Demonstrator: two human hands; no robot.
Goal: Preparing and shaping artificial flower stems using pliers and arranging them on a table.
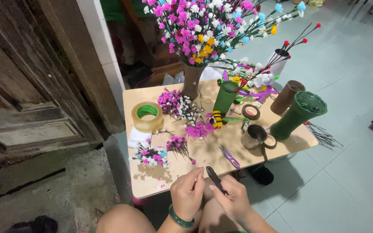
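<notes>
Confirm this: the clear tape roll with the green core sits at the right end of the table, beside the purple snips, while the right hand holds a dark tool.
Wrong on one point. The head view shows the clear tape roll near the left end of the table, far from the purple snips. The right hand does hold a dark tool.

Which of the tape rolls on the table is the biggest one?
The clear tape roll with a green core, near the table's left edge; the small rolls beside the metal cup are far smaller.

The scene is evenly and brightly lit from above, soft shadows are cast on the desk (221,146), and edges are slightly bent.
</notes>
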